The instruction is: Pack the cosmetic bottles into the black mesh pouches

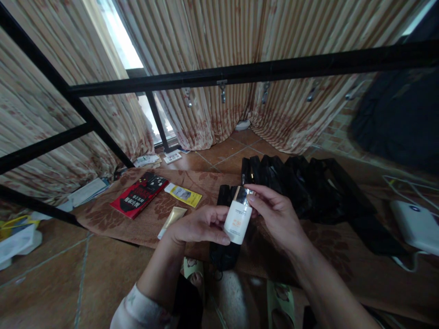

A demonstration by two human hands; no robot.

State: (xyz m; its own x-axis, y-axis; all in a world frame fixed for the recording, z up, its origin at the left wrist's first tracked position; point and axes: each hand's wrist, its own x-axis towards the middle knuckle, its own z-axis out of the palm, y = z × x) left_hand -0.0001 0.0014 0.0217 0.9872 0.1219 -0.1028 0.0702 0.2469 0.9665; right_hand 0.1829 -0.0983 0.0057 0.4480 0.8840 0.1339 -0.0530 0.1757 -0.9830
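Observation:
A small white bottle (238, 220) with a silvery cap is held upright in front of me. My left hand (197, 225) wraps its fingers round the bottle's lower body from the left. The fingers of my right hand (274, 214) pinch it near the cap from the right. Right below and behind the bottle lies a black pouch (224, 249) on a brown patterned mat (144, 224). A cream-coloured tube (172, 221) lies on the mat just left of my left hand.
On the mat lie a red book (140, 193), a yellow packet (185, 194) and a large black bag (308, 187). A white device with cable (414, 226) sits at right. Black metal bars (240, 71) cross above. Curtains hang behind. My slippered feet (281, 299) show below.

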